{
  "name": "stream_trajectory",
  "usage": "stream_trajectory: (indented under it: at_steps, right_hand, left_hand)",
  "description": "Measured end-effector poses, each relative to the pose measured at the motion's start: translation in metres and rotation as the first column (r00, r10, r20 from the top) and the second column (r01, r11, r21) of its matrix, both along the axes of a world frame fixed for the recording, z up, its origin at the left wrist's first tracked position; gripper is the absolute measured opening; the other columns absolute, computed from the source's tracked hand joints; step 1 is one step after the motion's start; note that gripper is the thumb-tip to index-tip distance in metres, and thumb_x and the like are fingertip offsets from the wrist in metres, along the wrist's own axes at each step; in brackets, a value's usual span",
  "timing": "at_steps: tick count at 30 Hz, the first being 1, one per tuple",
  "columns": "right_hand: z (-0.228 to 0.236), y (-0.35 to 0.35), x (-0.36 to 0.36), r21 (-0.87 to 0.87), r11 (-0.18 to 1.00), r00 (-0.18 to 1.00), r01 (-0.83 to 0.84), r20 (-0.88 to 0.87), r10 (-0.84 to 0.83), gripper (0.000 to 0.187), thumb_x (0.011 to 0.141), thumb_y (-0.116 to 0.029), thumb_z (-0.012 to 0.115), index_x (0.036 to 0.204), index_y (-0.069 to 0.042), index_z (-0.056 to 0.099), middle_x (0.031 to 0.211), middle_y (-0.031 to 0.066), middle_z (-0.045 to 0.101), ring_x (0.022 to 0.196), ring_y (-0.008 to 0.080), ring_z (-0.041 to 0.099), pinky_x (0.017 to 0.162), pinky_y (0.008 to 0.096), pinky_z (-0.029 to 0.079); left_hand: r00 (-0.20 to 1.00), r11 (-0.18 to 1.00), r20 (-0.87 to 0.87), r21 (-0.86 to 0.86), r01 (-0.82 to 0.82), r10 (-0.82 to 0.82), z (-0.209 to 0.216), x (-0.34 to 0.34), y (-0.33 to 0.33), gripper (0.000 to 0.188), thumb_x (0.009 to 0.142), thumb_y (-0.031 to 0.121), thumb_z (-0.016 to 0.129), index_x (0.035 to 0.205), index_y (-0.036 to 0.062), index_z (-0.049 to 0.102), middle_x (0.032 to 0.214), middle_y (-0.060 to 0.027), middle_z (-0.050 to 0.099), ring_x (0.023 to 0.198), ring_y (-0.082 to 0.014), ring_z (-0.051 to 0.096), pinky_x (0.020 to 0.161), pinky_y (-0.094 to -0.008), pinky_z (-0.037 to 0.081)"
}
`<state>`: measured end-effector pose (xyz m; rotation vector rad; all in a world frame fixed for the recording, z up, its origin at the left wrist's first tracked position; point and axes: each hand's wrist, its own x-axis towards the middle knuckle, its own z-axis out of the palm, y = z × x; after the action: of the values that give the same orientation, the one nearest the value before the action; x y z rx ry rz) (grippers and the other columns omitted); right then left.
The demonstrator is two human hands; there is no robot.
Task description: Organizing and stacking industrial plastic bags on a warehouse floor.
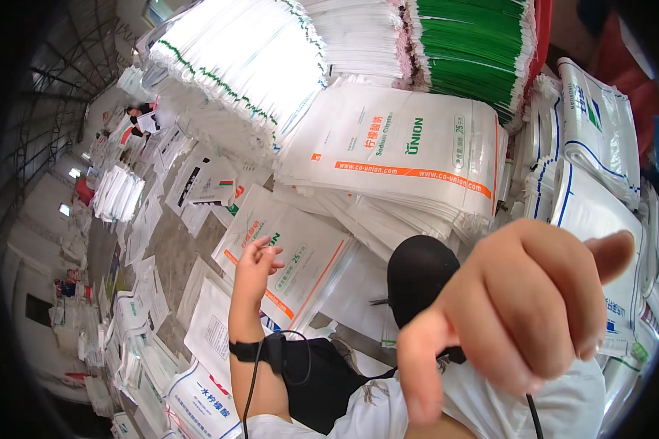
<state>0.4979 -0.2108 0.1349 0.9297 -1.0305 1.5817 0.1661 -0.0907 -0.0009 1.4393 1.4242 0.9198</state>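
My left hand (256,265) is raised, its fingers loosely bent and apart with nothing in them. Behind it lies a pile of flat white sacks (311,252) with orange and green print. Close to the camera, my right hand (512,307) hangs with fingers curled, the thumb and the outermost finger standing away; nothing shows in it, though its palm is hidden. Beyond the right hand, a thick stack of folded white sacks (417,146) carries an orange stripe and green lettering. A black band (260,353) with a cable circles my left forearm.
Tall bundles of white sacks (234,58) and green sacks (472,47) stand at the back. Blue-edged white sacks (600,132) pile up at right. Loose sacks (205,395) cover the floor at left. Far left, a person (143,121) is among more stacks. A black rounded shape (421,278) sits between my hands.
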Motion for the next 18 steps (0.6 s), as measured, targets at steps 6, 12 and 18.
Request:
stream_trajectory:
  at_steps: [6, 12, 18]
  right_hand:
    - [0.014, -0.027, -0.031, -0.03, 0.994, 0.988, -0.107, -0.112, 0.103, 0.049, 0.098, -0.054, 0.05, 0.081, -0.01, 0.064, 0.071, 0.0012, 0.063, 0.062, 0.0144, 0.061, 0.101, 0.0656, 0.039]
    - [0.035, -0.025, -0.045, 0.029, 0.959, 0.938, -0.282, 0.217, 0.269, 0.053, 0.098, -0.054, 0.049, 0.073, -0.009, 0.061, 0.063, 0.0017, 0.059, 0.051, 0.014, 0.055, 0.1, 0.0643, 0.041]
    - [0.028, -0.006, -0.066, 0.029, 0.893, 0.88, -0.45, 0.185, 0.437, 0.048, 0.101, -0.047, 0.049, 0.074, -0.009, 0.064, 0.066, 0.0052, 0.063, 0.056, 0.0178, 0.06, 0.102, 0.0638, 0.039]
  left_hand:
    - [0.867, 0.99, -0.476, -0.077, 0.123, -0.144, -0.016, -0.004, 0.013, 0.051, 0.091, 0.025, 0.062, 0.136, 0.0024, 0.052, 0.117, -0.013, 0.068, 0.087, -0.0202, 0.07, 0.083, -0.032, 0.052]
    - [0.763, 0.984, -0.623, -0.072, 0.164, -0.173, -0.004, -0.01, -0.009, 0.051, 0.091, 0.029, 0.061, 0.137, 0.0075, 0.052, 0.122, -0.0119, 0.066, 0.099, -0.029, 0.067, 0.089, -0.038, 0.051]
    - [0.697, 0.974, -0.69, -0.054, 0.221, -0.196, -0.006, -0.013, -0.018, 0.052, 0.091, 0.03, 0.061, 0.136, 0.0059, 0.053, 0.122, -0.0131, 0.065, 0.102, -0.0301, 0.065, 0.089, -0.0377, 0.05]
